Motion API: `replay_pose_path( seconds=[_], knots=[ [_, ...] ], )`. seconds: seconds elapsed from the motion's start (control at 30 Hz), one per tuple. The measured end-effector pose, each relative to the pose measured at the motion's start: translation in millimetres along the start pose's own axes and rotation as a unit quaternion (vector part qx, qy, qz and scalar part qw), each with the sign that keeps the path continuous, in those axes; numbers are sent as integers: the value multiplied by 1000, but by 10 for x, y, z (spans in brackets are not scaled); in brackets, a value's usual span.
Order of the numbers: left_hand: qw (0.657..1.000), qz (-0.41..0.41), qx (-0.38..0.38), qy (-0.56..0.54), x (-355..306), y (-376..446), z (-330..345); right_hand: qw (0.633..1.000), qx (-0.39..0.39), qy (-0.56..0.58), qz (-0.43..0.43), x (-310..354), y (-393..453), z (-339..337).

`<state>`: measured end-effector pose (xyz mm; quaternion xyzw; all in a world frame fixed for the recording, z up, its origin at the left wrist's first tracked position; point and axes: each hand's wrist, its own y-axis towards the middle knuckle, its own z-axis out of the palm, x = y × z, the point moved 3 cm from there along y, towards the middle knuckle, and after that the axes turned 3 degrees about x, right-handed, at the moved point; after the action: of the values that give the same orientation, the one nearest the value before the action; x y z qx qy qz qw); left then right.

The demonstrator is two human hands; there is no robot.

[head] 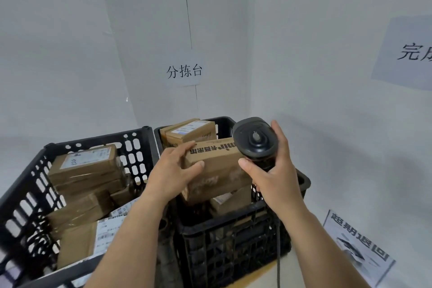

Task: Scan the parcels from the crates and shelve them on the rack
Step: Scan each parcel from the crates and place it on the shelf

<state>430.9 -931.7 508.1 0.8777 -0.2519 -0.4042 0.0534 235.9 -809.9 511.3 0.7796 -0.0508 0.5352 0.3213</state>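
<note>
My left hand (174, 169) grips the left end of a brown cardboard parcel (216, 170) with printed lettering, held above the right black crate (233, 236). My right hand (272, 170) holds a dark handheld scanner (256, 141) by its handle, its head just right of the parcel's top edge. A cable hangs down from the scanner. More brown parcels (189, 132) lie in the right crate behind and under the held one. The left black crate (25, 196) holds several taped parcels (86, 163), some with white labels.
White walls close in behind and to the right, with a paper sign (184, 71) above the crates and another (406, 54) on the right wall. A printed sheet (357, 248) lies on the surface at lower right. The crates stand side by side, touching.
</note>
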Motion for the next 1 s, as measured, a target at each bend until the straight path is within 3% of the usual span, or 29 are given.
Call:
replay_pose_path(
  seconds=[0.13, 0.27, 0.43, 0.6, 0.8, 0.9, 1.0],
  knots=[
    [998, -63, -26, -11, 192, 122, -13, 1000, 7, 0, 4, 26, 40, 66],
    [994, -104, -2, 42, 307, 214, 58, 1000, 14, -11, 5, 6, 66, 119],
    [984, -105, 14, 146, 349, 239, 179, 1000, 10, -6, 8, -22, 108, 167],
    [963, -43, -4, 266, 233, 294, 276, 1000, 1, -5, 13, -88, 130, 179],
    [912, 35, 177, 369, 95, 346, 461, 1000, -1, 4, 14, -116, 129, 204],
    [865, 2, 304, 399, 98, 296, 500, 1000, -1, 0, 22, -89, 122, 229],
    [843, -14, 344, 414, 109, 320, 490, 1000, 2, -4, 26, -98, 129, 227]
  ],
)
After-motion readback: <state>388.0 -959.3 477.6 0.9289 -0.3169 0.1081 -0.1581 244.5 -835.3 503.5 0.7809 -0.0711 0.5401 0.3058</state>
